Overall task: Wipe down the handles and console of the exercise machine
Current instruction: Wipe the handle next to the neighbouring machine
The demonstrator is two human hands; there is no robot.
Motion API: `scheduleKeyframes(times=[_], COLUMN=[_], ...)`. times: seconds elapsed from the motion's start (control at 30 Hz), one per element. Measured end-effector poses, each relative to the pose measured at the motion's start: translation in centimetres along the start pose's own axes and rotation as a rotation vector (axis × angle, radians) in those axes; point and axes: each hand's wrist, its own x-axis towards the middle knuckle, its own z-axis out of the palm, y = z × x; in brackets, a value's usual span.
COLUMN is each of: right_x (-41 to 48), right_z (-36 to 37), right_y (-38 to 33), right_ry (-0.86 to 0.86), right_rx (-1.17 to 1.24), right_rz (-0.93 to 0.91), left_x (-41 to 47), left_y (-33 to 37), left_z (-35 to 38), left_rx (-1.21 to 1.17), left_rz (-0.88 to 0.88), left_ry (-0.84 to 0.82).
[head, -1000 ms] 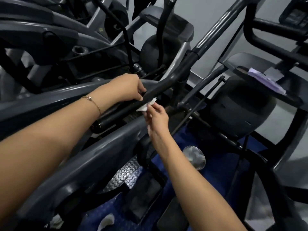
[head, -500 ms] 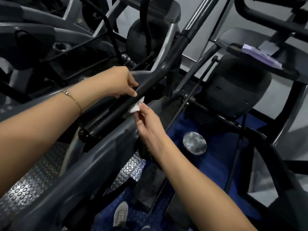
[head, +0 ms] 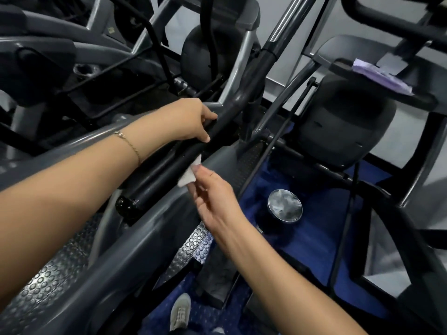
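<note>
Black handle [head: 159, 180] runs diagonally, capped end toward the person, rising away up-right; left hand [head: 188, 122] wrapped round it, right hand [head: 212, 197] just below, pinching a white wipe [head: 188, 176] against it

A: What colours are showing?
B: I am seeing a black handle [head: 167, 174], a white wipe [head: 188, 176], a purple cloth [head: 381, 77], blue speckled carpet [head: 324, 213], and a grey footplate [head: 48, 281] showing round studs.

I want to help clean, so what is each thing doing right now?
Left hand: holding the black handle.
Right hand: pinching the white wipe.
White wipe: folded, pressed against the handle.
Purple cloth: lying loose on a shelf.
</note>
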Motion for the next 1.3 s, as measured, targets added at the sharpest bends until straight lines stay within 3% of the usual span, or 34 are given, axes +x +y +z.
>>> scheduleKeyframes(times=[0.07,0.17,0.27,0.33,0.47,0.67,0.8,0.93,1.0,1.07,1.13,1.2,1.3], right_x=[0.4,0.7,-0.6,0.1,2.3,-3.1,0.3,4.8,6.3,7.6,8.7,10.2,11.4], right_z=[0.1,0.6,-0.4,-0.8,0.2,-0.8,-1.6,-2.5,-2.6,-2.9,-2.7,-2.0,-0.8], right_y=[-1.6,-2.7,0.4,-0.4,-3.4,2.5,-0.4,-3.8,-5.3,-7.3,-9.3,-10.5,-10.2], right_ry=[0.007,-0.001,-0.271,-0.367,-0.170,-0.571,-0.591,-0.306,-0.179,0.073,0.269,0.229,0.194], right_rx=[-0.130,-0.737,-1.279,-1.414,-1.436,-1.467,-1.497,-1.414,-1.234,-0.817,-0.266,0.004,0.064], right_rz=[-0.251,-0.772,-1.100,-1.100,-1.120,-1.290,-1.354,-1.316,-1.187,-0.955,-0.601,-0.355,-0.209], left_x=[0.7,2.2,2.8,2.9,3.3,3.3,3.2,3.4,3.5,3.6,4.0,4.8,6.0], left_y=[0.0,-0.5,-1.0,-1.1,-0.9,-1.0,-0.8,-1.2,-1.5,-2.0,-2.1,-1.3,0.3], left_z=[0.2,0.2,-0.2,-0.5,-0.7,-0.4,-0.2,-0.6,-0.7,-0.5,-0.4,-0.4,-0.1], left_rx=[-0.042,-0.280,-0.425,-0.451,-0.386,-0.466,-0.436,-0.408,-0.481,-0.501,-0.442,-0.371,-0.250], left_rz=[-0.011,-0.086,-0.133,-0.134,-0.130,-0.164,-0.145,-0.159,-0.200,-0.199,-0.147,-0.068,-0.031], left_ry=[0.037,0.011,-0.090,-0.126,-0.119,-0.146,-0.111,-0.114,-0.154,-0.171,-0.126,-0.053,0.038])
